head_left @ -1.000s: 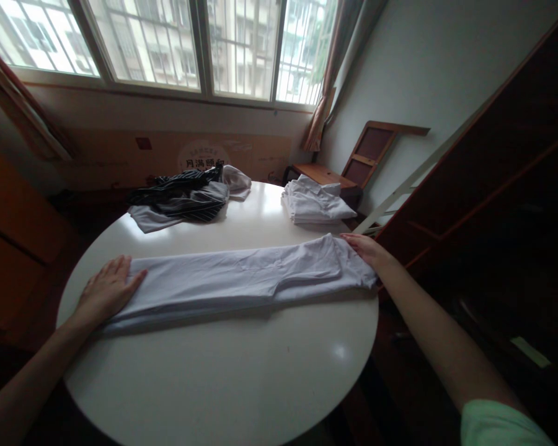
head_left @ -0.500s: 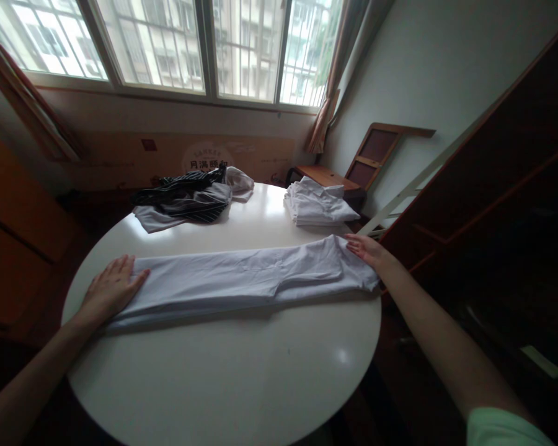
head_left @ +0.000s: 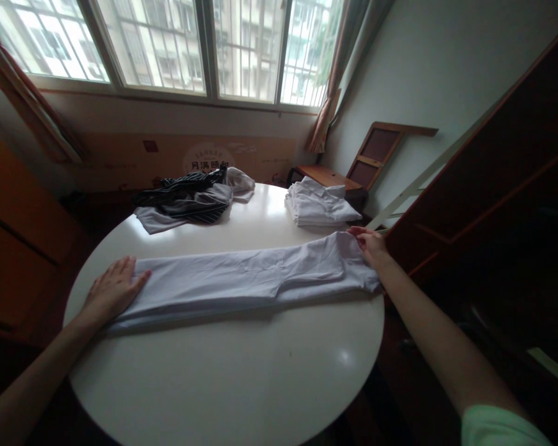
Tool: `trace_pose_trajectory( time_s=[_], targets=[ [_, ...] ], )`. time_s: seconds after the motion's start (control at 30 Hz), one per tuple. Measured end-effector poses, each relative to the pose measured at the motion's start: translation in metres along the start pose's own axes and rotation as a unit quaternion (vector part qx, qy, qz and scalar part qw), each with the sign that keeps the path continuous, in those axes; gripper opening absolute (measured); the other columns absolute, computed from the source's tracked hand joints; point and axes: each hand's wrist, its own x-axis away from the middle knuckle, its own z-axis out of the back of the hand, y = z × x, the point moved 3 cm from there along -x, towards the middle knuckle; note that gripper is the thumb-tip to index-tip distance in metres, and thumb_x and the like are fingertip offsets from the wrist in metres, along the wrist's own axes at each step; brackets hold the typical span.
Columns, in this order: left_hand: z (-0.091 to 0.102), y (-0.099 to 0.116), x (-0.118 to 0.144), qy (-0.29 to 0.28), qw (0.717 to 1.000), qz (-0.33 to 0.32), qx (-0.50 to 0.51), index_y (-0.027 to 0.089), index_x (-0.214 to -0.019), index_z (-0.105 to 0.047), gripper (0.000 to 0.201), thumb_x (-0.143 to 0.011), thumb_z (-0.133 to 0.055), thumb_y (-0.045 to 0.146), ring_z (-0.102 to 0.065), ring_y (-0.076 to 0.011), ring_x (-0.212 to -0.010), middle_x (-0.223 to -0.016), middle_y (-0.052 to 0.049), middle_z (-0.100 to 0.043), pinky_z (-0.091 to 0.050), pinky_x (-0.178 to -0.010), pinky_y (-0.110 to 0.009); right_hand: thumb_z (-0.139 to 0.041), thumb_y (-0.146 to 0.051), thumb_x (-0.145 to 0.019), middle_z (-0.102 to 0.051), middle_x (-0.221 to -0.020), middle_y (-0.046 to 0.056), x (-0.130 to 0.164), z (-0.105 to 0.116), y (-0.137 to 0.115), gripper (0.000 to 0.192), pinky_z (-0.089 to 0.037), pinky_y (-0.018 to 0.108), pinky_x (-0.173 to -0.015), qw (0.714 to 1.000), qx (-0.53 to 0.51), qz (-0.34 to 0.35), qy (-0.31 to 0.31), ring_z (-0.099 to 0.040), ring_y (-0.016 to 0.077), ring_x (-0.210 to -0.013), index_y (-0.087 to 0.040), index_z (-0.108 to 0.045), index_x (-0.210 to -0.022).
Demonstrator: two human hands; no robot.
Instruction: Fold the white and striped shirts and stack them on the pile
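a pale, narrow-folded garment (head_left: pixel 232 279) lies crosswise on a white, rounded table (head_left: pixel 223 371), reaching from near its left edge to its right edge. the person's left hand (head_left: pixel 114 288) lies palm down on the left end, fingers extended and relaxed, gripping nothing. the right hand (head_left: pixel 371 246) touches the far corner of the right end, fingers bent; whether they pinch the cloth cannot be told. small creases run along the garment, more of them toward the right. beyond it, on the table's far side, sit two groups of clothes, well apart: a loose heap (head_left: pixel 186 201) of black striped and pale cloth at left, and a neat white stack (head_left: pixel 320 204) at right. behind is a barred window (head_left: pixel 242 49).
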Motion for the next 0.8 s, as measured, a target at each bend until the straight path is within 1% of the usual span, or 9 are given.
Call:
trace_pose_trajectory(
  time_s=[0.07, 0.13, 0.2, 0.27, 0.37, 0.47, 0.57, 0.7, 0.8],
  targets=[
    [-0.001, -0.001, 0.0, -0.003, 1.0, 0.001, -0.001, 0.002, -0.134, -0.024, 0.071, -0.081, -0.017, 0.049, -0.02, -0.0271, -0.131, -0.142, -0.016, -0.023, -0.018, -0.105, -0.042, -0.051, 0.0, -0.056, -0.065, -0.077, 0.002, 0.002, 0.002, 0.002, 0.026, -0.052, 0.026, -0.063, 0.999, 0.017, -0.024, -0.042, -0.061, 0.0133, -0.068, -0.018, -0.06, -0.073],
    [-0.002, -0.002, -0.001, 0.0, 1.0, -0.002, -0.002, 0.002, -0.135, -0.024, 0.071, -0.081, -0.016, 0.049, -0.019, -0.0268, -0.131, -0.142, -0.016, -0.023, -0.018, -0.105, -0.042, -0.058, -0.001, -0.054, -0.066, -0.08, 0.001, 0.005, 0.005, 0.004, 0.029, -0.051, 0.024, -0.061, 0.993, 0.049, -0.049, -0.096, -0.06, 0.0126, -0.067, -0.018, -0.061, -0.077],
    [-0.003, -0.002, -0.001, 0.001, 1.0, -0.005, -0.004, 0.002, -0.134, -0.024, 0.072, -0.081, -0.016, 0.049, -0.019, -0.0271, -0.13, -0.142, -0.016, -0.024, -0.018, -0.104, -0.042, -0.063, -0.003, -0.053, -0.066, -0.078, 0.001, 0.007, 0.005, 0.004, 0.03, -0.05, 0.024, -0.061, 0.985, 0.076, -0.061, -0.143, -0.06, 0.0126, -0.065, -0.018, -0.063, -0.079],
    [-0.004, -0.003, -0.002, 0.002, 1.0, -0.006, -0.003, 0.001, -0.134, -0.024, 0.072, -0.081, -0.016, 0.049, -0.02, -0.0278, -0.13, -0.141, -0.017, -0.024, -0.018, -0.104, -0.043, -0.066, -0.006, -0.052, -0.066, -0.075, 0.001, 0.007, 0.004, 0.002, 0.029, -0.049, 0.024, -0.061, 0.98, 0.1, -0.053, -0.164, -0.059, 0.0127, -0.064, -0.016, -0.063, -0.079],
    [-0.005, -0.005, -0.002, 0.008, 1.0, -0.011, 0.002, 0.001, -0.134, -0.024, 0.072, -0.081, -0.015, 0.049, -0.02, -0.028, -0.13, -0.141, -0.017, -0.024, -0.018, -0.104, -0.044, -0.066, -0.009, -0.056, -0.064, -0.067, -0.001, 0.003, -0.001, -0.001, 0.019, -0.047, 0.023, -0.06, 0.978, 0.129, -0.042, -0.157, -0.057, 0.0117, -0.059, -0.015, -0.063, -0.073],
    [-0.008, -0.007, -0.004, 0.011, 1.0, -0.013, 0.0, 0.002, -0.134, -0.026, 0.071, -0.081, -0.016, 0.049, -0.021, -0.0273, -0.13, -0.141, -0.017, -0.025, -0.019, -0.104, -0.042, -0.06, -0.013, -0.064, -0.061, -0.062, -0.002, -0.001, -0.005, 0.001, 0.007, -0.046, 0.021, -0.055, 0.981, 0.128, -0.047, -0.14, -0.054, 0.0107, -0.055, -0.017, -0.059, -0.07],
    [-0.008, -0.007, -0.004, 0.013, 1.0, -0.015, -0.002, 0.002, -0.134, -0.026, 0.071, -0.081, -0.016, 0.049, -0.022, -0.0274, -0.13, -0.141, -0.017, -0.025, -0.019, -0.104, -0.042, -0.053, -0.013, -0.068, -0.058, -0.059, -0.004, -0.004, -0.006, 0.006, 0.007, -0.045, 0.02, -0.052, 0.982, 0.141, -0.043, -0.119, -0.052, 0.0107, -0.052, -0.019, -0.056, -0.071],
    [-0.006, -0.005, -0.003, -0.004, 1.0, -0.007, -0.006, 0.002, -0.135, -0.023, 0.072, -0.081, -0.014, 0.049, -0.019, -0.0268, -0.131, -0.142, -0.015, -0.022, -0.018, -0.104, -0.043, -0.052, -0.009, -0.067, -0.057, -0.06, -0.004, -0.007, -0.004, 0.011, 0.011, -0.045, 0.02, -0.055, 0.981, 0.184, -0.004, -0.068, -0.052, 0.0105, -0.055, -0.019, -0.055, -0.068],
    [-0.004, -0.003, -0.002, -0.01, 1.0, -0.003, -0.008, 0.002, -0.135, -0.023, 0.072, -0.081, -0.015, 0.049, -0.019, -0.0269, -0.131, -0.142, -0.015, -0.022, -0.018, -0.105, -0.042, -0.05, -0.007, -0.067, -0.06, -0.06, -0.002, -0.009, -0.006, 0.01, 0.014, -0.047, 0.021, -0.058, 0.977, 0.2, -0.004, -0.076, -0.054, 0.0113, -0.057, -0.017, -0.058, -0.063]
  ],
)
